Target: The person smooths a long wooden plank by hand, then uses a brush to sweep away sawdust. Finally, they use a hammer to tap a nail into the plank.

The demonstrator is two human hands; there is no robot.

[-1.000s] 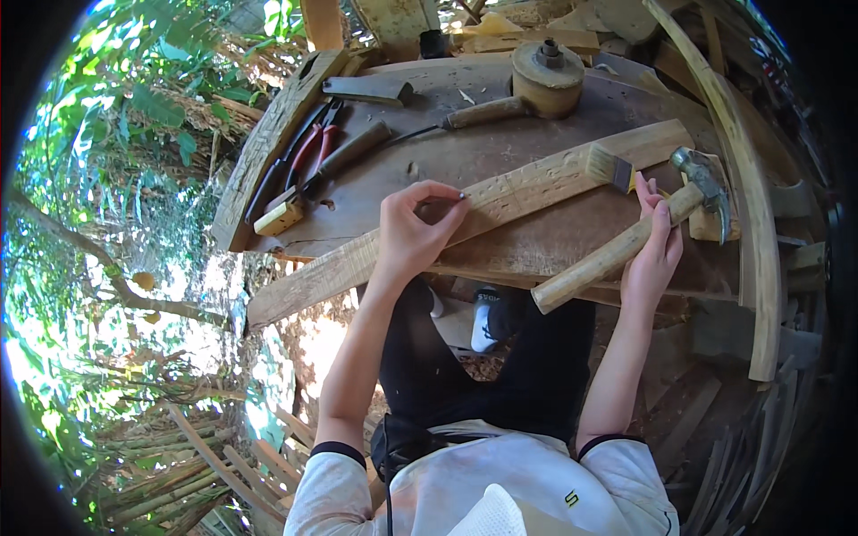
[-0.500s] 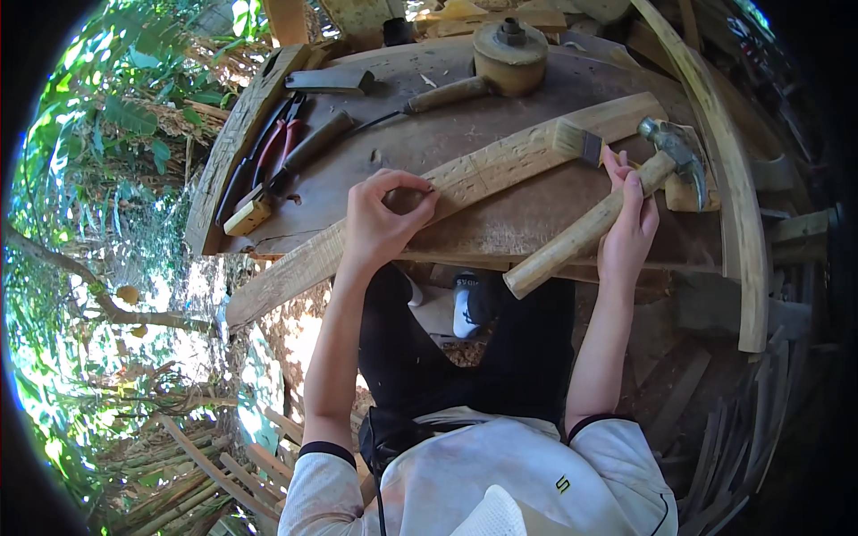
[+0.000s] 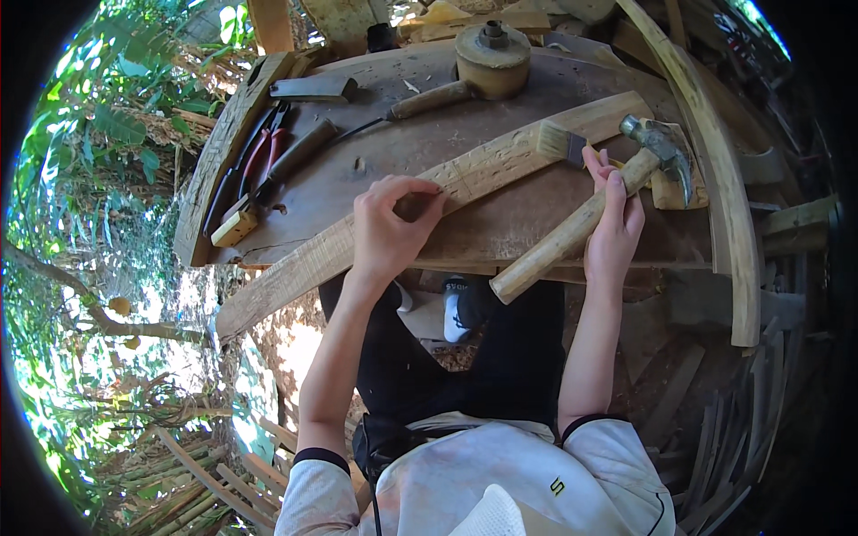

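Observation:
My right hand [image 3: 615, 219] is wrapped around the wooden handle of a claw hammer [image 3: 559, 239], whose metal head points to the far right. My left hand [image 3: 393, 228] is closed in a pinch over a long wooden plank [image 3: 487, 168]; whatever its fingertips hold is too small to make out. The plank lies slantwise across the bench, its near left end sticking out past the edge, with small notches along its face. A flat paintbrush [image 3: 563, 143] has its pale bristles over the plank, and its handle end is hidden at my right fingers, so I cannot tell whether they hold it.
Red-handled pliers [image 3: 265, 154] and wood-handled tools [image 3: 304, 150] lie on the left of the dark workbench [image 3: 393, 165]. At its back are a grey metal piece [image 3: 313, 88] and a round wooden body with a metal fitting [image 3: 492, 67]. A curved pole [image 3: 728, 179] stands at right.
The whole view has shifted, so the bench appears a little further left. My left fingertips have slid slightly to the right along the plank. My right hand keeps its grip on the hammer.

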